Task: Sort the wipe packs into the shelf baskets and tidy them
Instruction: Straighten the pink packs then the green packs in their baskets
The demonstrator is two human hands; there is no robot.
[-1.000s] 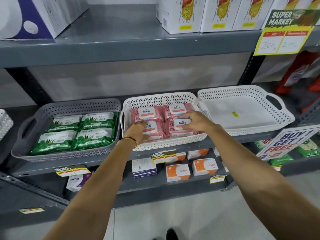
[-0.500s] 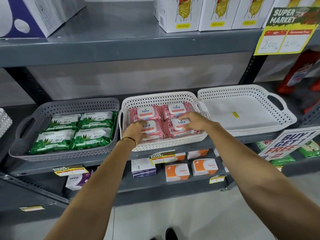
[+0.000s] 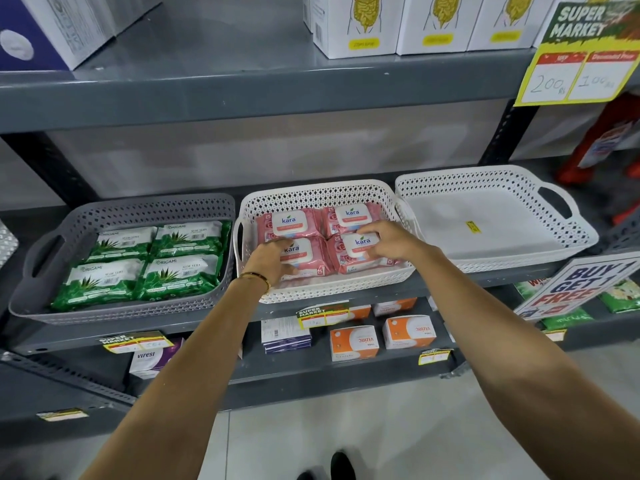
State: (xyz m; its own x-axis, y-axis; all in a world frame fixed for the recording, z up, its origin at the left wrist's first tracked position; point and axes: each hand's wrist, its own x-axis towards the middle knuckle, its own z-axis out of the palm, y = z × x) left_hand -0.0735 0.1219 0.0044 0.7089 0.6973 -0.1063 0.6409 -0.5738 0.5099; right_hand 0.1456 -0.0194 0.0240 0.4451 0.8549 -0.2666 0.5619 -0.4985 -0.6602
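Several pink Kara wipe packs point(image 3: 289, 221) lie flat in the middle white basket point(image 3: 318, 192). My left hand point(image 3: 273, 258) grips the front left pink pack point(image 3: 306, 259), fingers curled over its near edge. My right hand point(image 3: 391, 240) clasps the front right pink pack point(image 3: 362, 252) from its right side. Several green Origami wipe packs point(image 3: 149, 258) fill the grey basket point(image 3: 156, 209) on the left. The right white basket point(image 3: 485, 178) holds no packs, only a small yellow sticker point(image 3: 472, 226).
The three baskets stand side by side on a grey metal shelf point(image 3: 450, 284). White boxes point(image 3: 356, 26) sit on the shelf above and small orange boxes point(image 3: 353, 342) on the shelf below. A "Buy 1 Get 1 Free" sign point(image 3: 571, 285) juts out at right.
Both hands stay on the two front pink packs and have barely shifted. The baskets and the other packs are where they were.
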